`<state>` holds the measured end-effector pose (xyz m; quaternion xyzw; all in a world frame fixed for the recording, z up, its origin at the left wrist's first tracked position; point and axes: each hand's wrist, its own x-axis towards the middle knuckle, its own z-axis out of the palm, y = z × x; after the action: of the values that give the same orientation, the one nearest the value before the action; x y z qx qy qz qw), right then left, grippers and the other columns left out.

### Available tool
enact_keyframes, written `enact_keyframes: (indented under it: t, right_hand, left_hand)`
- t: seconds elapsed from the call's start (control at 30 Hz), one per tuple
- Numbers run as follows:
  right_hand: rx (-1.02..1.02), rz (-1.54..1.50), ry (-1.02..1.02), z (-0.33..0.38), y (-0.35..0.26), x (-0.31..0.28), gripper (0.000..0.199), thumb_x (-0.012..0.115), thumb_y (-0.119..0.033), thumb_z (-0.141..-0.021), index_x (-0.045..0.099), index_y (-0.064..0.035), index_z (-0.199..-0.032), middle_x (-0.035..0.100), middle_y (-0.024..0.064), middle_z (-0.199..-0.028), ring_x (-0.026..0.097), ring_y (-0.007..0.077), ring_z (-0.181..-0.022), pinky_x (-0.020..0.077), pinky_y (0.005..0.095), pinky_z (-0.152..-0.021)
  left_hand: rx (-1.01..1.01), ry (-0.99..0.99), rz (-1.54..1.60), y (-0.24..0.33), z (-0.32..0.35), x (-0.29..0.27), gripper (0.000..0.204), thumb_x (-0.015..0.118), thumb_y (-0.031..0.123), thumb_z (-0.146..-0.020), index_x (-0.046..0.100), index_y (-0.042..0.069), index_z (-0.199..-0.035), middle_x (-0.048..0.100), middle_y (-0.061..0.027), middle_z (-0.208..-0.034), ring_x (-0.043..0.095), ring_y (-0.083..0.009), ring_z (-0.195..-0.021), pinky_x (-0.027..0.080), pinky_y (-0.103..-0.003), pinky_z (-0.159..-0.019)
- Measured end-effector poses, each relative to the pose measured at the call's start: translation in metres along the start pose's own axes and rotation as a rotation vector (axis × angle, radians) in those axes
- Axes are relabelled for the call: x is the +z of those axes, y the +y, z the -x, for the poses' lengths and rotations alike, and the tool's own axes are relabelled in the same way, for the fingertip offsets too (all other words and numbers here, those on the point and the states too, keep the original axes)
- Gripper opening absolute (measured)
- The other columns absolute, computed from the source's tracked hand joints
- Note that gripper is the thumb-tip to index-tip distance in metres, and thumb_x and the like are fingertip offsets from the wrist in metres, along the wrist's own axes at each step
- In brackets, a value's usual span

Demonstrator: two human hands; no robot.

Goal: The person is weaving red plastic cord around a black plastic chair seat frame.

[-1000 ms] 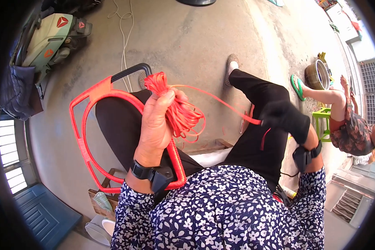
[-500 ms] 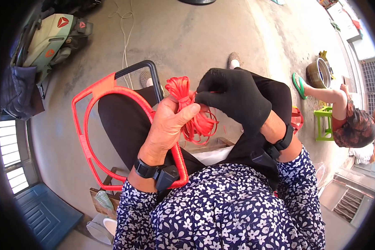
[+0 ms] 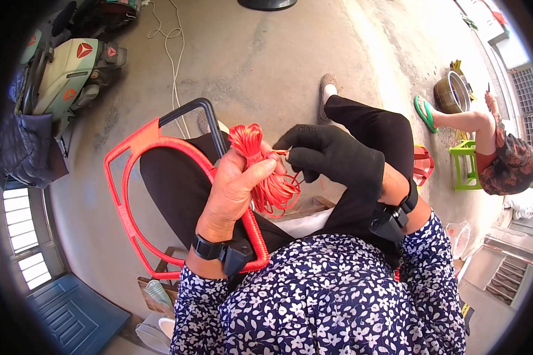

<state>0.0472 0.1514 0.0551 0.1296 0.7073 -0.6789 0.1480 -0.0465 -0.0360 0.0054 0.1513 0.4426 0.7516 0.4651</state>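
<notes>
A rounded metal frame [image 3: 127, 201], mostly wrapped in red cord with a bare black corner at the top, lies across my lap. My left hand [image 3: 234, 189], bare with a black wrist strap, grips a bundle of red cord [image 3: 260, 163] against the frame's right side. My right hand [image 3: 331, 157], in a black glove, pinches a strand of the same red cord just right of the bundle, fingertips touching the left hand's fingertips.
Concrete floor all around. A scooter [image 3: 65, 65] and dark cloth stand at the left, and a white cable [image 3: 175, 65] runs along the floor. Another person [image 3: 497, 154] sits at the right by a green stool [image 3: 465, 163] and a metal pot [image 3: 453, 92].
My right hand was stretched out to the right pulling a strand taut; it came back to the bundle and now pinches the cord beside my left hand. The left hand stayed put.
</notes>
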Motion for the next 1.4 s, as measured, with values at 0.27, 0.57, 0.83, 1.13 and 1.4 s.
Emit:
enact_keyframes:
  t: [0.27, 0.57, 0.83, 1.13, 1.4]
  right_hand:
    - [-0.246, 0.698, 0.220, 0.027, -0.009, -0.007, 0.011, 0.062, -0.014, -0.082, 0.067, -0.0037, -0.082, 0.064, 0.0104, -0.071, 0.063, 0.0244, -0.061, 0.0485, 0.0343, -0.057]
    - [-0.239, 0.580, -0.054, 0.043, -0.041, 0.012, 0.014, 0.061, -0.019, -0.085, 0.065, -0.0059, -0.084, 0.064, 0.0124, -0.073, 0.062, 0.0305, -0.064, 0.0488, 0.0375, -0.060]
    - [-0.253, 0.777, 0.185, 0.007, -0.011, 0.005, 0.015, 0.061, -0.023, -0.086, 0.066, -0.0090, -0.087, 0.065, 0.0116, -0.074, 0.065, 0.0300, -0.069, 0.0504, 0.0379, -0.062]
    - [-0.410, 1.061, 0.159, 0.004, -0.013, -0.002, 0.012, 0.060, -0.020, -0.084, 0.062, -0.0087, -0.084, 0.063, 0.0122, -0.073, 0.063, 0.0325, -0.069, 0.0489, 0.0418, -0.059]
    - [-0.228, 0.783, 0.265, 0.003, -0.008, 0.008, 0.021, 0.060, -0.027, -0.087, 0.064, -0.0067, -0.084, 0.064, 0.0146, -0.072, 0.064, 0.0340, -0.067, 0.0500, 0.0414, -0.061]
  left_hand:
    - [-0.020, 0.016, 0.059, -0.002, -0.004, 0.000, 0.033, 0.054, 0.007, -0.091, 0.052, 0.000, -0.123, 0.061, -0.0144, -0.113, 0.061, -0.0209, -0.106, 0.049, -0.035, -0.094]
    - [-0.054, -0.075, -0.082, 0.001, -0.003, 0.013, 0.037, 0.049, 0.010, -0.095, 0.047, -0.004, -0.129, 0.060, -0.0159, -0.118, 0.058, -0.0219, -0.111, 0.041, -0.037, -0.102]
    - [0.004, -0.034, 0.081, -0.002, -0.004, 0.013, 0.050, 0.032, 0.041, -0.104, 0.052, -0.001, -0.125, 0.064, -0.0107, -0.109, 0.059, -0.0113, -0.093, 0.045, -0.023, -0.082]
    - [0.053, -0.063, -0.115, -0.009, -0.005, 0.011, 0.040, 0.050, 0.024, -0.100, 0.049, -0.003, -0.130, 0.059, -0.0072, -0.122, 0.054, -0.0109, -0.110, 0.042, -0.028, -0.097]
    - [0.013, -0.087, -0.107, -0.008, -0.003, 0.008, 0.036, 0.054, 0.017, -0.099, 0.050, -0.003, -0.128, 0.061, -0.0042, -0.113, 0.055, -0.0068, -0.099, 0.046, -0.024, -0.088]
